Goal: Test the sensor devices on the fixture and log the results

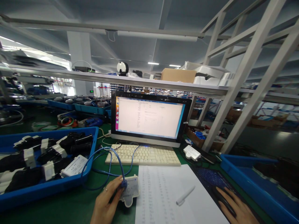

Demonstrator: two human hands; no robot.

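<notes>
My left hand [108,199] is closed in a pinch at the plug of a blue cable [119,157]. That plug meets the edge of a flat white plastic module [130,190] with printed markings and a notched outline; the fingers hide part of the joint. The cable loops up and back over the green bench toward the keyboard [144,154]. Over a black computer mouse [223,200] lies my right hand [238,205], its fingers wrapped along both sides. Between the hands a white pen [185,196] rests on printed sheets of paper [161,193].
A monitor [149,116] with a lit page stands behind the keyboard. Black-and-white parts fill the blue tray [90,155] at left; another blue tray [245,165] is at right. A second white module [192,152] lies beside the monitor. An overhead shelf [144,81] and metal posts [245,74] frame the bench.
</notes>
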